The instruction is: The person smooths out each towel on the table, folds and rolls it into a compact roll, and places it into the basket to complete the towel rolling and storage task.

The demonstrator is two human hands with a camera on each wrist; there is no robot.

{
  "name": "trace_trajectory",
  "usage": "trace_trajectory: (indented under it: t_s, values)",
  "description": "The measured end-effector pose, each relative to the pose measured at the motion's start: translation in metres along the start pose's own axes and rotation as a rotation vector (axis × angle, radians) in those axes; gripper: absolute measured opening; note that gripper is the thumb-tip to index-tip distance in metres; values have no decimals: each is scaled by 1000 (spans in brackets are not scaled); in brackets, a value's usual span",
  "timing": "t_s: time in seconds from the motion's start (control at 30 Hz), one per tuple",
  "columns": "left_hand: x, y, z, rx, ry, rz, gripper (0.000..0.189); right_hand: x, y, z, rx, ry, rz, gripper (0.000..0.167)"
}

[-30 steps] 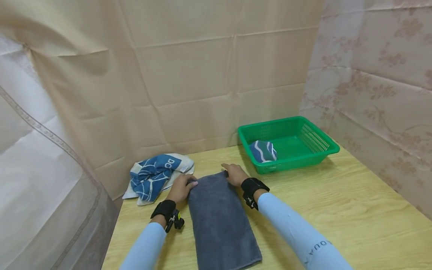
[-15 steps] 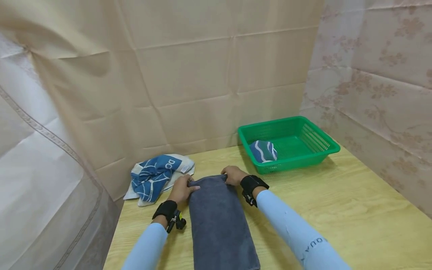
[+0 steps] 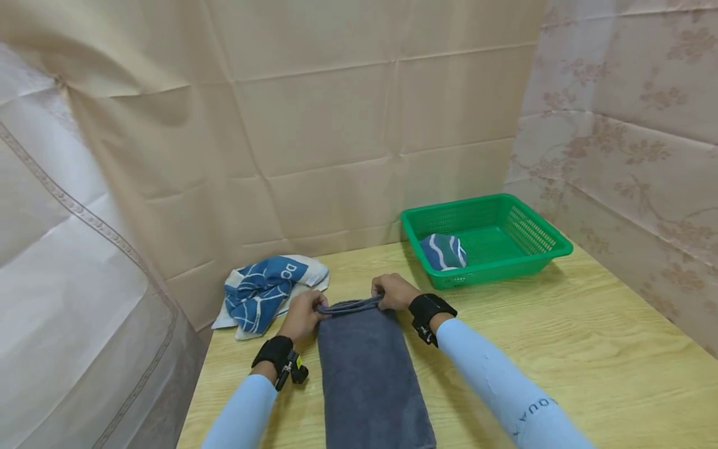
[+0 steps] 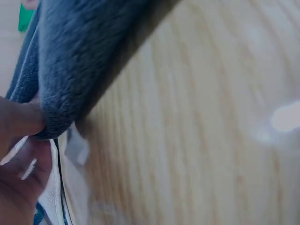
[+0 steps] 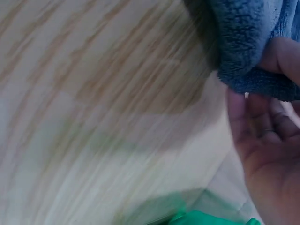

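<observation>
A dark grey towel lies lengthwise on the table, its far end rolled or folded over into a narrow band. My left hand pinches the left corner of that band; in the left wrist view the thumb and fingers of the left hand close on the fuzzy grey towel. At the band's other corner my right hand grips the cloth. The right wrist view has the right hand with its thumb over the towel and fingers beneath.
A crumpled blue and white towel lies just beyond my left hand. Past the right hand stands a green plastic basket, with a rolled blue, green and white striped cloth in its left end. Curtains hang behind the wooden table.
The towel's far edge, flat a second ago, has been lifted and turned over toward me into a narrow band. Both hands now pinch its corners. The basket and blue towel stay put.
</observation>
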State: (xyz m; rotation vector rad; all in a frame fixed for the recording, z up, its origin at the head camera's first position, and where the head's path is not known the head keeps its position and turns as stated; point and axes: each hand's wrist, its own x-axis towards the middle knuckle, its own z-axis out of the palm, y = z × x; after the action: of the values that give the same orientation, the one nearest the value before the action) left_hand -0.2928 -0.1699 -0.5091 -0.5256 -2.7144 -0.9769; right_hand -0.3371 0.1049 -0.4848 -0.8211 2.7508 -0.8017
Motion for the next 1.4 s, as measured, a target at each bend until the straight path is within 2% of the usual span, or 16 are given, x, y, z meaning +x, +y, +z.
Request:
trace_trajectory:
  t_s: [0.1,0.17,0.27,0.37,0.47,0.57,0.7,0.83,0.97,1.07,1.2,1.4]
  values:
    - [-1,-2,-1,82,53,64,38,-4,6,0,-20,68,-134,30]
    - [-1,-4,-3,112,53,99,43,-8,9,0,-51,97,-227,33]
    - [0,-5,-8,134,1,144,45,-12,13,-1,-146,118,-365,33]
    - [1,-3,-17,113,-92,122,37,-18,12,-7,-201,93,-417,26]
    - [3,2,-26,63,-177,31,23,-23,8,-12,-198,57,-384,16]
    - [4,6,-31,30,-211,-31,20,-25,4,-13,-159,65,-329,25]
    - [3,6,-27,9,-209,-86,13,-21,-2,-4,-72,108,-174,25]
    - [-2,4,-20,-37,-208,-184,12,-19,-8,2,29,103,28,9]
    - [-3,3,-17,-29,-236,-218,19,-22,-5,1,109,55,128,23]
    - [-1,2,-17,-23,-265,-204,19,-22,-1,-1,157,20,149,21]
    - [-1,0,-18,-49,-290,-187,15,-21,4,-4,209,-22,131,14]
    - [-2,1,-21,-68,-339,-114,15,-22,8,-6,236,-56,43,13]
